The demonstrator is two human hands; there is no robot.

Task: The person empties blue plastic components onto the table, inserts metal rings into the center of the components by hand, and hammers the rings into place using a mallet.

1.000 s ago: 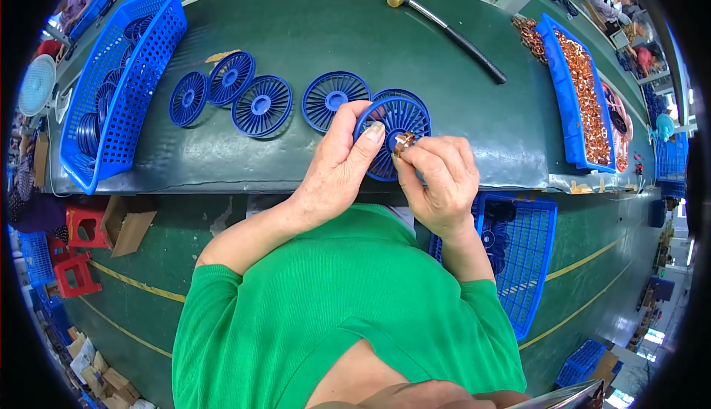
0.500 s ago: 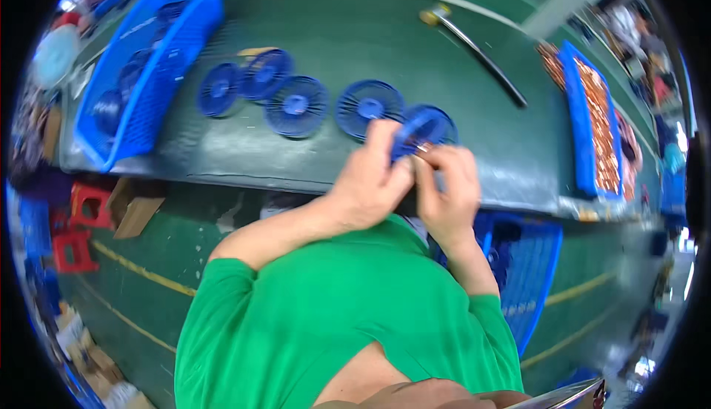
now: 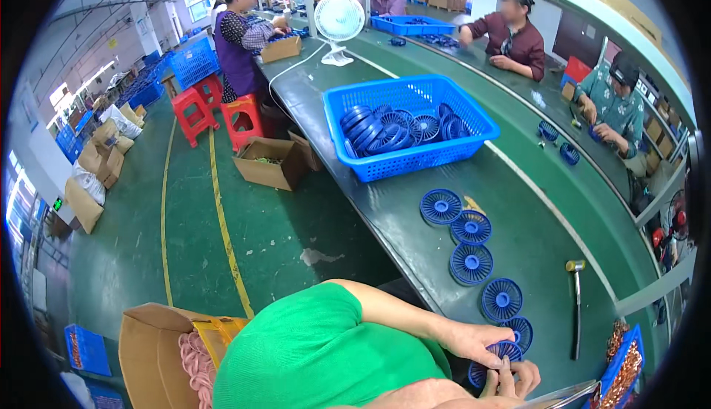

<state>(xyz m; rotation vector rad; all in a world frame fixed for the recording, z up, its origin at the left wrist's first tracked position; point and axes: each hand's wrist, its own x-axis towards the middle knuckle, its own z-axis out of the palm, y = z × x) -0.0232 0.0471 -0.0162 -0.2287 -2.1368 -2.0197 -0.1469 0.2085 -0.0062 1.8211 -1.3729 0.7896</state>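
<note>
At the table's near edge my left hand (image 3: 472, 341) grips a blue round fan guard (image 3: 506, 350), its fingers closed on the rim. My right hand (image 3: 512, 381) is closed on the same guard from the near side, fingertips pressed at its middle; anything small under them is hidden. Another slatted guard (image 3: 523, 332) lies just beyond, partly covered by the held one. Further along the table rest a row of matching guards, among them one (image 3: 502, 300) close to my left hand and one (image 3: 471, 264) behind it.
A blue basket (image 3: 415, 165) of guards stands up the table. To the right lie a mallet (image 3: 577, 309) and a blue tray (image 3: 621, 368) of copper-coloured parts. A white fan (image 3: 339, 24) stands beyond the basket. Co-workers sit across the table; red stools (image 3: 194, 116) and cartons (image 3: 270, 163) line the aisle.
The view has swung left and up, bringing the aisle and co-workers in. Both hands still hold the guard near the table edge; the row of guards appears unmoved.
</note>
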